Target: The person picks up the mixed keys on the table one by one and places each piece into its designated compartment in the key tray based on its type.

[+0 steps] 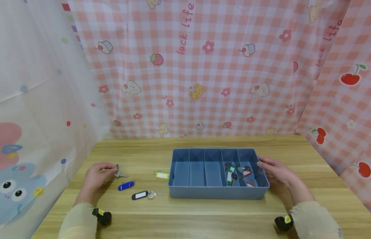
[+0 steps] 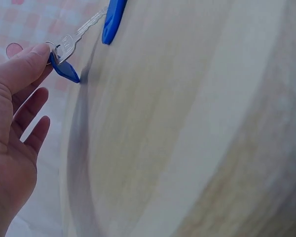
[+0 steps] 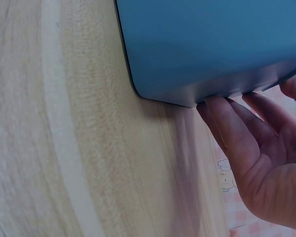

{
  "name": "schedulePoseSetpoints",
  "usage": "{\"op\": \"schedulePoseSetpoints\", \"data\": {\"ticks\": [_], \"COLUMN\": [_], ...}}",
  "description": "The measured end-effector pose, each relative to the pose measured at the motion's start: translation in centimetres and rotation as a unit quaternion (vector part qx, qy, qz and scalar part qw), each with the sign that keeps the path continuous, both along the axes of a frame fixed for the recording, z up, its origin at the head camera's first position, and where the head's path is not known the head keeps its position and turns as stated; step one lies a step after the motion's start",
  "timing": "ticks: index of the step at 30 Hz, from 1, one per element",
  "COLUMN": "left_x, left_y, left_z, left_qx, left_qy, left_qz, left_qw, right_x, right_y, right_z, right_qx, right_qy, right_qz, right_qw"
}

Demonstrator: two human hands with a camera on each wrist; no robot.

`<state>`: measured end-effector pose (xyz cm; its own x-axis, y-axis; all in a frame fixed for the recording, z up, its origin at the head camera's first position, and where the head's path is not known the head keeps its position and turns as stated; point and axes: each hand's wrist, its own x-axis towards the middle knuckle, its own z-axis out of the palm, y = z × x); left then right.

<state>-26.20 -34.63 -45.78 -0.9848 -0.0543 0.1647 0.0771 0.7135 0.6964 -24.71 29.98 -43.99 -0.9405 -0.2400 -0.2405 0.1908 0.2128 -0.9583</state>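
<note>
Between thumb and fingertips, my left hand point(image 1: 97, 177) pinches the ring end of a silver key point(image 2: 66, 49) with a blue key tag point(image 2: 65, 70), close over the table's left side. Nearby lie a second blue key tag point(image 1: 126, 186), a black key tag point(image 1: 139, 195) with its key, and a yellow key tag point(image 1: 162, 175). My right hand point(image 1: 278, 172) touches the right end of a blue-grey divided box point(image 1: 218, 192), fingertips against its outer wall and thumb at the rim. Green-tagged keys point(image 1: 230, 174) and red-tagged keys point(image 1: 246, 171) lie in its two right-hand compartments.
The box's left compartments hold nothing visible. Wooden table surface point(image 1: 191, 219) stretches in front of the box. A pink checked cloth point(image 1: 185, 109) hangs behind the table, with more cloth at both sides.
</note>
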Motion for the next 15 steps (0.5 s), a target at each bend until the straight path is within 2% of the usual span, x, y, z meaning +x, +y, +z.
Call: {"op": "schedulePoseSetpoints", "data": {"ticks": [9,15], "left_x": [-0.1,-0.3], "left_y": [0.4,1.1], "left_z": [0.7,1.1], "left_qx": [0.000,-0.006], "left_qy": [0.009,0.039], "left_qz": [-0.009,-0.012], "left_qw": [0.9999,0.9992], "right_x": [0.1,0.0], "right_y": [0.0,0.1], "right_z": [0.0,0.0], "right_qx": [0.001,-0.005], "right_qy": [0.003,0.001], "right_qz": [0.002,0.002], "right_qw": [1.0000,1.0000]}}
